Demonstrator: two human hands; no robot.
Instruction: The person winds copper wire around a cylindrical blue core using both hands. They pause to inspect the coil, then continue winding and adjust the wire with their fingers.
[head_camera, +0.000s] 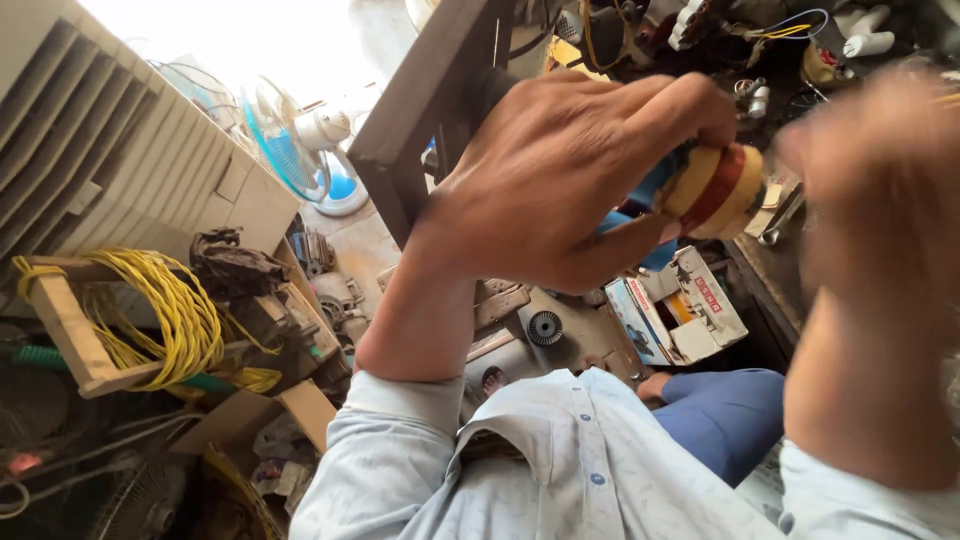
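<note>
1. The left hand (570, 170) is raised in the middle of the head view, its fingers and thumb clamped round a blue-handled tool (640, 205) that ends in a thick cream and red wound coil (718, 190)
2. The coil sticks out past the left thumb and fingers, toward the right side of the view, held up above the clutter below
3. The right hand (870, 160) is just beside the coil, on its right, and so blurred that I cannot tell whether it is open, closed, or touching the coil
4. The two hands are apart, with the coil between them
5. Below the coil lies an opened cardboard box (680, 310) in white, red and blue, resting among grey metal machine parts (530, 335)
6. A dark wooden tabletop (430, 110) runs up behind the left hand, and wires and small parts (780, 30) lie scattered further back at the upper right
7. At far left a bundle of yellow wire (160, 310) hangs over a wooden frame (70, 330)
8. A blue and white fan (290, 140) stands near a pale louvred casing (90, 130)
9. The person's pale blue shirt (580, 470) fills the lower edge of the view
</note>
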